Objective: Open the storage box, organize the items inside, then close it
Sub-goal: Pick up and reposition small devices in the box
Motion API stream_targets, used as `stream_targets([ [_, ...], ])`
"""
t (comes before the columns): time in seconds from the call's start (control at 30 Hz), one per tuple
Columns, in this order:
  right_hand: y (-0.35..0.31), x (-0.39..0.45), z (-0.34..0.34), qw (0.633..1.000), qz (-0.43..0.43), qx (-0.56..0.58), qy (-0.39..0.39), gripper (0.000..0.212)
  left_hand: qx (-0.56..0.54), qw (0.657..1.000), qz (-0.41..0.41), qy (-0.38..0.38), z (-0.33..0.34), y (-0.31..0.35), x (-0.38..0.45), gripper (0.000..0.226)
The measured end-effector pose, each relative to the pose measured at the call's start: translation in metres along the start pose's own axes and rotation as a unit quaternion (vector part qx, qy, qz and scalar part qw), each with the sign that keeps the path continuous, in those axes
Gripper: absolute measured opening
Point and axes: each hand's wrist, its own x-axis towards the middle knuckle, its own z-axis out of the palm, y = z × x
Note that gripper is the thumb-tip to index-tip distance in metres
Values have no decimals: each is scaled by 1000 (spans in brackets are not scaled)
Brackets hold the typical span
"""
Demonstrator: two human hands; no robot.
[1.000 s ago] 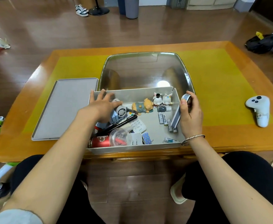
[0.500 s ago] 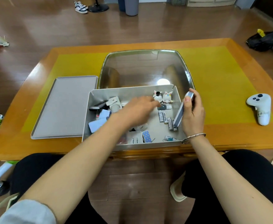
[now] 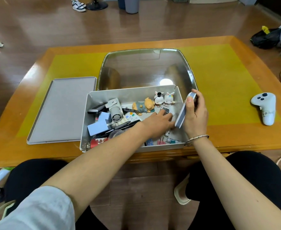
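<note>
Sitting open at the tabletop's [image 3: 219, 80] near edge, the storage box [image 3: 133, 95] has its lid [image 3: 61, 110] lying flat just to its left. The left hand [image 3: 158, 122] reaches in with fingers extended near the small items on the box floor, while the right hand [image 3: 194, 113] grips a slim grey device [image 3: 183, 113] upright at the right wall. A careless sweep could likely topple the rabbit figurines [image 3: 163, 99].

The scene is evenly and brightly lit from overhead. A round lamp reflection [image 3: 166, 82] is seen on the glass tabletop [image 3: 144, 68] in the upper centre of the frame, and broad sheen is spread across the wooden floor [image 3: 36, 25] at the top. Only soft shadows are cast inside the storage box [image 3: 129, 95]. Straight edges are bowed by wide-angle distortion toward the borders. Slight motion blur is noted on the left hand [image 3: 156, 123].
</note>
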Motion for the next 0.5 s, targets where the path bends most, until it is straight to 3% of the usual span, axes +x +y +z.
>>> stream_targets([
  [0.2,0,-1,0,1000,-3,2,-5,65,-90,995,-39,-24,-4,2,-9,34],
  [0.3,0,-1,0,1000,1,2,-7,60,-90,993,-72,-21,-2,6,-13,41],
  [0.5,-1,-1,0,1000,4,0,-10,52,-110,966,-217,-82,-7,21,-9,60],
])
